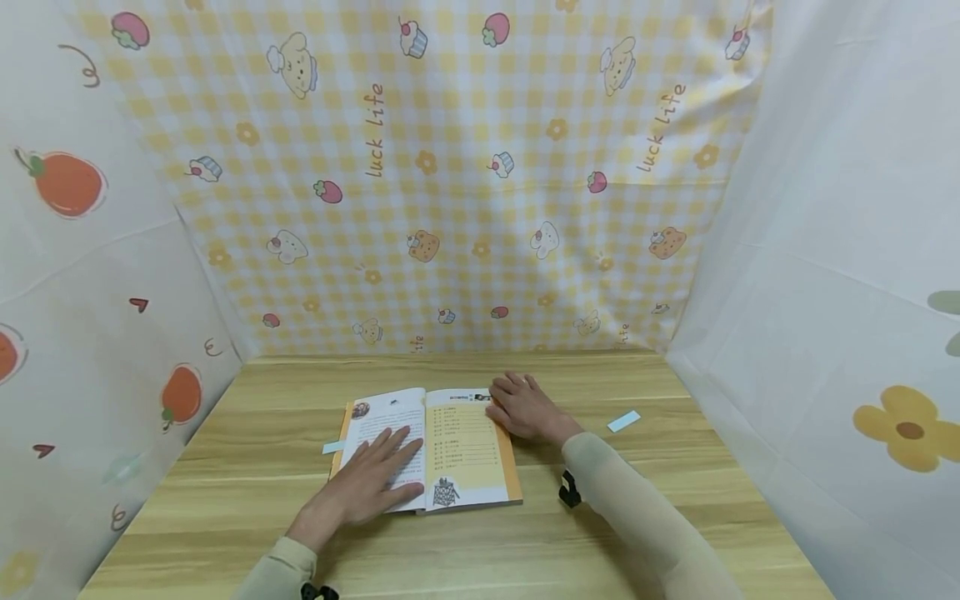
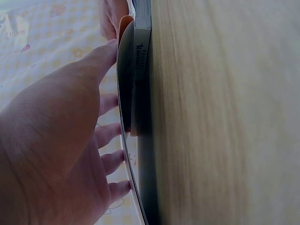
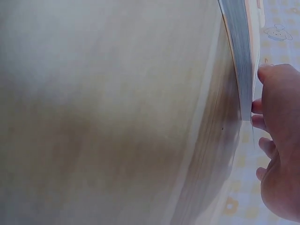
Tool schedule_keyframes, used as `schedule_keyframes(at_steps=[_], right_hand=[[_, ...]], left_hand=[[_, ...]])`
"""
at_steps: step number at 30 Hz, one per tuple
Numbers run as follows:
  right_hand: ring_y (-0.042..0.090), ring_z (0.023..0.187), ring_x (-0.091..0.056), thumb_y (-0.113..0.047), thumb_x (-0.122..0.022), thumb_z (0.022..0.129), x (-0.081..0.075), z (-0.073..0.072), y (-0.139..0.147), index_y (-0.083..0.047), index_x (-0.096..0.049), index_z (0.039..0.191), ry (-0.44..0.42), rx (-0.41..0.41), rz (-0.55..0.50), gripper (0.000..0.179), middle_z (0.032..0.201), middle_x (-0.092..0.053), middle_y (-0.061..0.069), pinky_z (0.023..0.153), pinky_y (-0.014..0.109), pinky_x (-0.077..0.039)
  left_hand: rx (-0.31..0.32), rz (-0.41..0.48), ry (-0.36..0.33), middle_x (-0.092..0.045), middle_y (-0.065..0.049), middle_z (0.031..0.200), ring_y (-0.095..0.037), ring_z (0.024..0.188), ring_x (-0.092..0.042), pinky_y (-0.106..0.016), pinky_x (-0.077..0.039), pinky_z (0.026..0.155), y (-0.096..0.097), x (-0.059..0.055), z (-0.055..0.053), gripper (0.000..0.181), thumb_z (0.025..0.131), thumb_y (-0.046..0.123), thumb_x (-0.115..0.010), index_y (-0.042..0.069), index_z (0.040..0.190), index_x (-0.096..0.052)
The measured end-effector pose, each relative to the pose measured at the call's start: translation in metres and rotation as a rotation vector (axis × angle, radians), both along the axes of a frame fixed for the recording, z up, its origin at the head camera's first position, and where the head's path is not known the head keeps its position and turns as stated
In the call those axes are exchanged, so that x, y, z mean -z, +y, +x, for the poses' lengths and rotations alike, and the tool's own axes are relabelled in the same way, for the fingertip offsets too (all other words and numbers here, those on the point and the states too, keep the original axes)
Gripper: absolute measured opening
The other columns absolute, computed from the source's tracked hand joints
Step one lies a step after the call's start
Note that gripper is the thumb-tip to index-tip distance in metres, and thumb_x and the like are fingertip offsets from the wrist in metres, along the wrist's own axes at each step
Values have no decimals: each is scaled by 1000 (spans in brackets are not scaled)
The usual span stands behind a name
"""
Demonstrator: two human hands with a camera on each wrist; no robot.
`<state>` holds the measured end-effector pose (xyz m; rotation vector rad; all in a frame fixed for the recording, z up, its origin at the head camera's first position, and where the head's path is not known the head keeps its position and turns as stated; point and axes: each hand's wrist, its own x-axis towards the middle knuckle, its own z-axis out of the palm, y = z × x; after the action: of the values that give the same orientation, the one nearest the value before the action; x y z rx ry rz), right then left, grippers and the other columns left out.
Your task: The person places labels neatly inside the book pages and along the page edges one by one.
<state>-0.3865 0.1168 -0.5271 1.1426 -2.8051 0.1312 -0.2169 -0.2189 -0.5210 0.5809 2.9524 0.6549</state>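
An open book (image 1: 467, 454) lies on the wooden table, a text page (image 1: 384, 410) on its left and a yellow contents page on its right. My left hand (image 1: 378, 473) rests on the left page with its fingers spread. From the left wrist view, that side of the book bows up from the table under the fingertips (image 2: 115, 161). At the upper right corner of the right page is my right hand (image 1: 525, 407), its fingers slightly bent. In the right wrist view, the thumb and fingertips (image 3: 257, 107) touch the book near its corner, above the thick page block (image 3: 239, 56).
A pale blue strip (image 1: 623, 421) lies on the table (image 1: 600, 533) to the right of the book. Another strip (image 1: 333, 447) shows at the book's left edge. A yellow checked cloth (image 1: 465, 208) hangs behind, with white patterned sheets (image 1: 810, 333) at the sides.
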Motion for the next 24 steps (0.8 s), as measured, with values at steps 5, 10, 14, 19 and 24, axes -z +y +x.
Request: schedule_keyframes(at_steps=[5, 10, 14, 19, 24], right_hand=[[49, 169, -39, -46, -43, 123, -2, 5, 2, -7, -56, 164, -24, 25, 23, 58, 174, -53, 16, 137, 75, -31], [48, 171, -36, -47, -42, 122, -1, 7, 5, -7, -53, 167, -52, 28, 40, 61, 177, -50, 17, 140, 72, -28], [48, 171, -35, -45, -43, 122, -2, 9, 7, -6, -53, 168, -68, 21, 31, 60, 177, -49, 19, 139, 73, -29], [49, 171, -34, -44, -42, 123, -5, 11, 10, -6, -57, 164, -69, 24, 41, 58, 178, -48, 19, 139, 72, -30], [52, 169, -37, -43, -43, 123, -9, 17, 16, -4, -64, 154, -74, 8, 8, 54, 175, -50, 23, 137, 73, -33]], left_hand=[[2, 3, -1, -31, -18, 187, -52, 174, -23, -81, -18, 138, 0, -1, 0, 81, 110, 64, -63, 17, 174, -46], [2, -6, 0, -30, -18, 187, -52, 174, -23, -81, -18, 138, 0, 0, -1, 81, 110, 64, -63, 17, 174, -45], [2, -5, 1, -31, -18, 187, -52, 174, -23, -81, -18, 138, 0, 0, -1, 81, 110, 64, -63, 17, 174, -46], [5, 1, -2, -30, -18, 187, -52, 174, -23, -81, -17, 138, 0, 0, 0, 81, 111, 64, -63, 17, 174, -45], [8, 1, 3, -30, -19, 187, -52, 174, -23, -82, -18, 138, 0, 0, 0, 81, 111, 63, -62, 16, 174, -45]])
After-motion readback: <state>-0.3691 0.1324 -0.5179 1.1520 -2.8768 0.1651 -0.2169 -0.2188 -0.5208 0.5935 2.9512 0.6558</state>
